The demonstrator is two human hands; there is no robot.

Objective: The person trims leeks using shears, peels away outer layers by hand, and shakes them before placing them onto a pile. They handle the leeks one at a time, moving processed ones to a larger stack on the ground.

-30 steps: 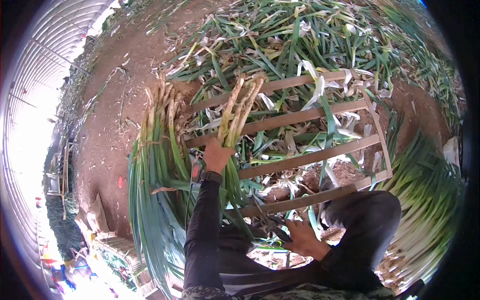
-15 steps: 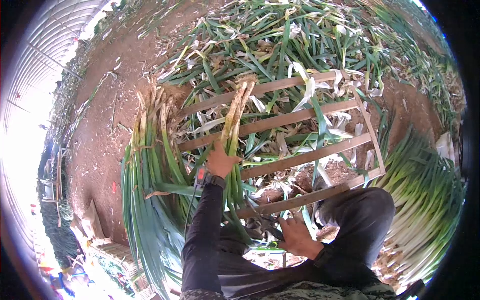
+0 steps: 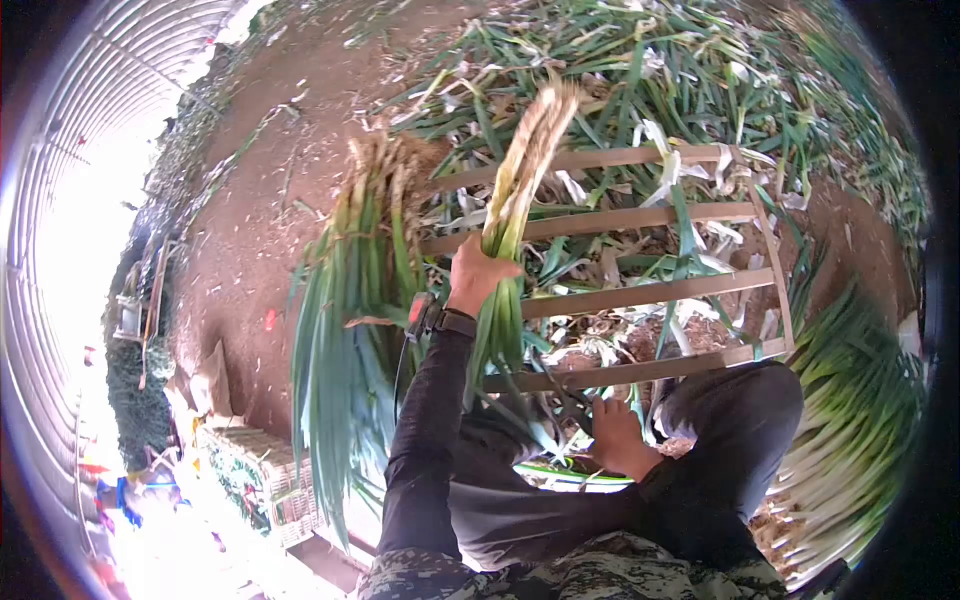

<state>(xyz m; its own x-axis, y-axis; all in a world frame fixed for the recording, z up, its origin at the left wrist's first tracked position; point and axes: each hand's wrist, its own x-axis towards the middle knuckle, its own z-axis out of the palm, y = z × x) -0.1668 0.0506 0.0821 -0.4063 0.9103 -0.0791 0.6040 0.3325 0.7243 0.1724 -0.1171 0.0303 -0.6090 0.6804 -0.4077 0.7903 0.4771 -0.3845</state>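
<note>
My left hand is closed around a few long green onions. Their roots point up and away, over the wooden slats, and the leaves hang down beside my forearm. Just left of that hand leans a thick bundle of untrimmed green onions, roots upward, leaves drooping low. My right hand is low in front, beside my bent knee, with its fingers curled. A dark object lies right at its fingertips; what the hand grips cannot be made out.
A slatted wooden rack spans the middle ahead of me. Beyond it lies a heap of loose leaves and peelings. Cleaned green onions are piled at right. Brown soil and a woven crate are at left.
My view has turned, shifting most of the scene rightward. My left hand has raised the green onions, their root ends now higher and blurred. The right hand stays low by the knee.
</note>
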